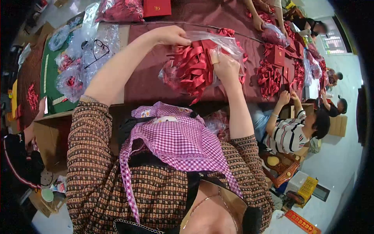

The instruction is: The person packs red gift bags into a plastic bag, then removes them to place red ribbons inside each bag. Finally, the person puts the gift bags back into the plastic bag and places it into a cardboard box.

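Note:
A clear plastic bag (166, 78) filled with red ribbons (193, 64) lies on the dark red tablecloth in front of me. My left hand (171, 36) is closed, pinching the bag's rim at the upper left. On the other side, my right hand (226, 67) is closed around the bag's right edge; a tan strip wraps one finger. Between my hands the looped ribbons fill the bag's mouth, and some ends hang down toward the table's near edge. More red ribbon shows behind my right hand.
A red box (157, 7) and a filled bag (120, 11) sit at the back. Eyeglasses (96, 54) rest on plastic bags at left. Rightward are ribbon piles (269, 80), red boxes (276, 55) and a seated person in a striped shirt (289, 134). Another person's hands (259, 24) work across the table.

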The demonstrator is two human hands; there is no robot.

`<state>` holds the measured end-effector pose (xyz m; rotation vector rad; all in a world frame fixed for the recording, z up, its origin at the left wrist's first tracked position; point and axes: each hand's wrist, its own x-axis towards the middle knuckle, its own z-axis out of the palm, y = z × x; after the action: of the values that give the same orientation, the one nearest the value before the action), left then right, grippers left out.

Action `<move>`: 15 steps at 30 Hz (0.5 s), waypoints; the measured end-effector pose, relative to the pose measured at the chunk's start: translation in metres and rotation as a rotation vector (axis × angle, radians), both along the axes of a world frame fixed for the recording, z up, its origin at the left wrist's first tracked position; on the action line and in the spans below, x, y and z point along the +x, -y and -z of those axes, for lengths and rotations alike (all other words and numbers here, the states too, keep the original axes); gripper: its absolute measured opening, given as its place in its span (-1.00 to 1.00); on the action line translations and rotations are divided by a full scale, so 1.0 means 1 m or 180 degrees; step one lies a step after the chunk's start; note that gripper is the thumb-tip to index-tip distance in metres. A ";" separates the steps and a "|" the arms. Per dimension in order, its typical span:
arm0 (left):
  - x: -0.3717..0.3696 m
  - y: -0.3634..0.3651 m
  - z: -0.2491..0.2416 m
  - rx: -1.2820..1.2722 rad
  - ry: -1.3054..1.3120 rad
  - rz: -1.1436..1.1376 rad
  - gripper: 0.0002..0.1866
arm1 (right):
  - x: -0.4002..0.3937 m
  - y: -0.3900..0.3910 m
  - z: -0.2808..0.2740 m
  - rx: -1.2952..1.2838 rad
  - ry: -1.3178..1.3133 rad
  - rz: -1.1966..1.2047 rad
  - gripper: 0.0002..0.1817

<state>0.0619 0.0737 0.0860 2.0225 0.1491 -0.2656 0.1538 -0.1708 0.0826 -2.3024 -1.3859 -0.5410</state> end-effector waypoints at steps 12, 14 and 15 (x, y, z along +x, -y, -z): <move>-0.046 0.045 0.012 -0.2553 0.0154 -0.1537 -0.87 | 0.003 0.001 -0.001 0.0048 -0.0195 0.0045 -0.55; -0.055 0.058 -0.007 -0.2949 -0.0023 -0.1452 -0.83 | 0.003 0.002 -0.004 -0.0028 -0.0330 0.0145 -0.52; -0.056 0.063 -0.011 -0.3239 -0.0095 -0.1319 -0.82 | 0.003 0.002 -0.004 -0.0013 -0.0331 0.0169 -0.52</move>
<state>0.0056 0.0110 0.0969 0.9482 0.3615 -0.0709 0.1570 -0.1729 0.0864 -2.3412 -1.2820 -0.4279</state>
